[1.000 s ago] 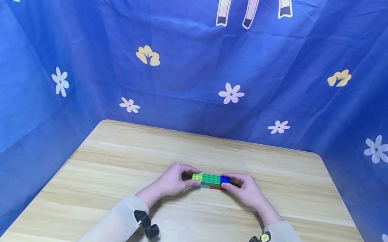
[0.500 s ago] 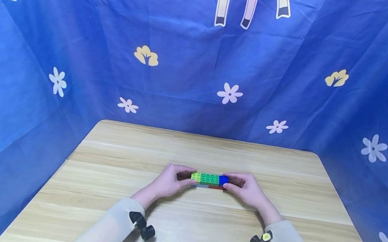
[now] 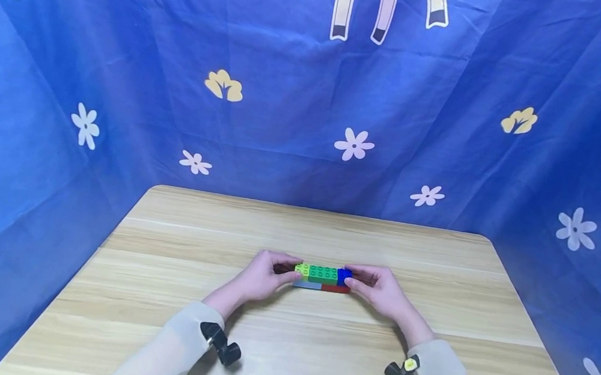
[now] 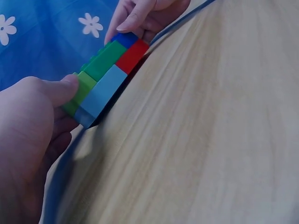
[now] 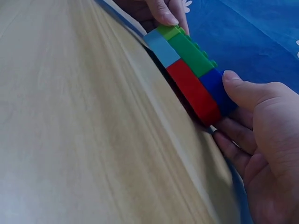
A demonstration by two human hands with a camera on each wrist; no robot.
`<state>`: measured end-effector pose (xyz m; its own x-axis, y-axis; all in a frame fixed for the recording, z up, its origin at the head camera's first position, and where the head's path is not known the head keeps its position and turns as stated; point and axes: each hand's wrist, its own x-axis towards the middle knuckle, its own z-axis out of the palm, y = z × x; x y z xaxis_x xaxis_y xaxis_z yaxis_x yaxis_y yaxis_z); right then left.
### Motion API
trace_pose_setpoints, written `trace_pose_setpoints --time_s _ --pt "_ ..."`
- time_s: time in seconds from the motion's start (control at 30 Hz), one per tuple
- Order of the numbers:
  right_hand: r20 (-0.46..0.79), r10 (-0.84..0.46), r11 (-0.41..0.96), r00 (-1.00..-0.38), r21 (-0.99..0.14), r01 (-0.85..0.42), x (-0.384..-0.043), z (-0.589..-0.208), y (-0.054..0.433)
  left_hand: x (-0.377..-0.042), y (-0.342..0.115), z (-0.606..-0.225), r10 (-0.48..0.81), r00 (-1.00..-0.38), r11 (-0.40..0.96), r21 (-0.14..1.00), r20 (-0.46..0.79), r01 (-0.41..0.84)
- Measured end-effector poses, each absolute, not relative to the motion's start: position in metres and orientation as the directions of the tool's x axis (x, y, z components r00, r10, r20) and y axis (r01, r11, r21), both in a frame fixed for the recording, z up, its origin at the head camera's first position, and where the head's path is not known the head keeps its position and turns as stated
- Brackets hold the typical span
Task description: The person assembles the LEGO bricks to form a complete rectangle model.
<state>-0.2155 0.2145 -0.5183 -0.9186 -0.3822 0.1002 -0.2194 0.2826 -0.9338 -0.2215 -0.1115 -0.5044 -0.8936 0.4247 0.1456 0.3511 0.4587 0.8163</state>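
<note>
A two-layer row of toy building bricks spans the gap between my hands. Its top layer has a lime brick (image 3: pixel 305 271), a green brick (image 3: pixel 323 275) and a dark blue brick (image 5: pixel 217 91). Below them are a light blue brick (image 4: pixel 103 92) and a red brick (image 5: pixel 194 90). My left hand (image 3: pixel 263 278) pinches the lime end, thumb on the near side. At the dark blue end, my right hand (image 3: pixel 383 292) grips with its thumb on the near side too. Dark shadow shows under the row in both wrist views; whether it touches the table is unclear.
The row is over the middle of a wooden table (image 3: pixel 312 345). A blue patterned cloth (image 3: pixel 282 149) hangs behind the table and along both sides. Small black cameras (image 3: pixel 227 351) sit on the wrists, over light sleeves (image 3: pixel 172 338).
Both hands keep their hold on the bricks. The row has risen or tilted slightly, so more of the light blue and red fronts shows. The head view has shifted a little.
</note>
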Motion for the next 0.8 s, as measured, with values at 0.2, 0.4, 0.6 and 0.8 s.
trace_pose_setpoints --time_s 0.2,0.4,0.6,0.8 --pt "0.152 -0.381 0.245 -0.912 -0.935 -0.258 -0.215 -0.514 0.212 -0.225 -0.111 -0.503 0.437 -0.889 0.440 0.830 0.135 0.343" --pt "0.170 -0.372 0.280 -0.913 -0.917 -0.285 -0.214 -0.509 0.211 -0.227 -0.111 -0.499 0.427 -0.897 0.439 0.842 0.111 0.313" --pt "0.234 -0.375 0.307 -0.897 -0.882 -0.359 -0.215 -0.509 0.210 -0.229 -0.110 -0.495 0.414 -0.905 0.461 0.834 0.100 0.303" --pt "0.278 -0.360 0.320 -0.891 -0.860 -0.398 -0.214 -0.513 0.208 -0.231 -0.107 -0.494 0.406 -0.909 0.471 0.830 0.095 0.297"
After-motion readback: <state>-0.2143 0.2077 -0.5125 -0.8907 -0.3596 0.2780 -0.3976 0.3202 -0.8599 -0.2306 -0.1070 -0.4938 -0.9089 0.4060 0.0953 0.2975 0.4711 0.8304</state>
